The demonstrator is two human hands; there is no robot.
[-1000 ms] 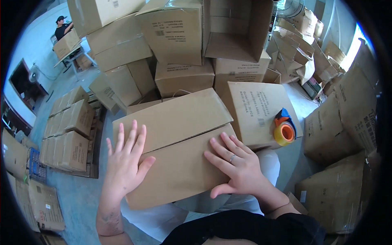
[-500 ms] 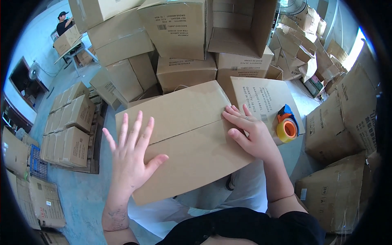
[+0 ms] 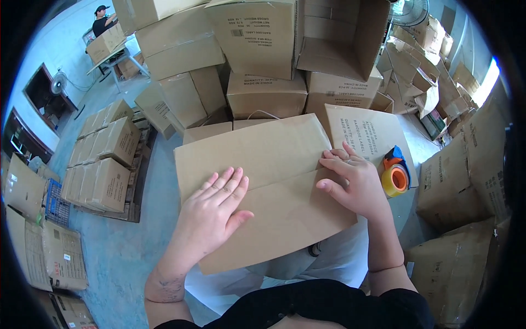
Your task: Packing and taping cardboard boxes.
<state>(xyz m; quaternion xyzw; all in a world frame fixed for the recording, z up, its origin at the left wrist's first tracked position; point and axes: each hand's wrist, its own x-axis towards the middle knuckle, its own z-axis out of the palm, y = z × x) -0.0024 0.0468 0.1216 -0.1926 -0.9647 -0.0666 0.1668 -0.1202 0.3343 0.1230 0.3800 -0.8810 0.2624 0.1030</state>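
Note:
In front of me lies a brown cardboard box point(image 3: 279, 219), its two top flaps folded down and meeting along a centre seam. My left hand point(image 3: 219, 205) rests flat on the left part of the top, fingers stretched out over the seam. Near the right end of the seam, my right hand point(image 3: 350, 178) lies on the flaps with its fingers extended and thumb apart. Neither hand grips anything. An orange and blue tape dispenser with a yellow roll point(image 3: 394, 180) sits to the right, on a printed cardboard box point(image 3: 364, 131).
Stacked cartons point(image 3: 267, 96) rise beyond the box, with an open carton point(image 3: 339, 46) on top. Boxes on a pallet point(image 3: 109, 178) stand at left. More cartons point(image 3: 449, 268) line the right side. Far left, a person point(image 3: 102, 23) works at a table.
My left hand has moved right and inward, from spread above the left edge to flat on the flaps. My right hand stays on the seam's right end. The whole view has shifted slightly.

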